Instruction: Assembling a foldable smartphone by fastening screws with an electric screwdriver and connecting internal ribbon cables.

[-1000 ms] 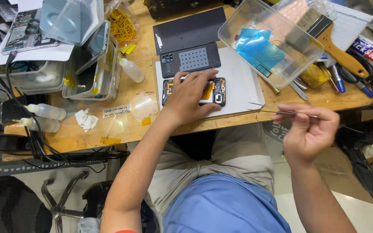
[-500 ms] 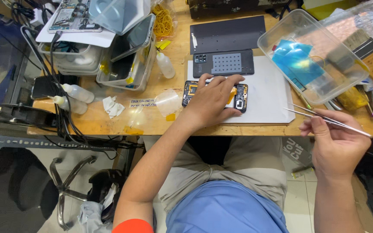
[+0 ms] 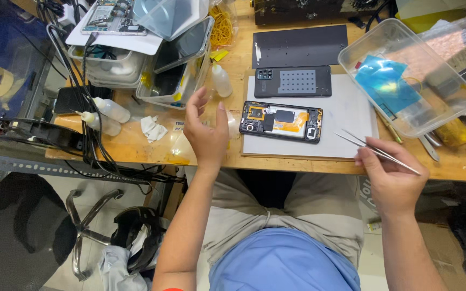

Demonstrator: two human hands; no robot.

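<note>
Desk (image 3: 308, 164) filled the upper frame. A white mat (image 3: 351, 121) at centre kept the work on a clean backing; on it lay the opened phone (image 3: 281, 121), internals up, with its dark back cover (image 3: 296, 82) just above. Clear tub (image 3: 405, 81), upper right, held blue film; clear bins (image 3: 176, 70), upper left, held flat panels. Left hand (image 3: 207, 134) hovered open and empty left of the phone. Right hand (image 3: 389, 180), lower right, pinched tweezers (image 3: 376, 151), tips toward the phone.
</note>
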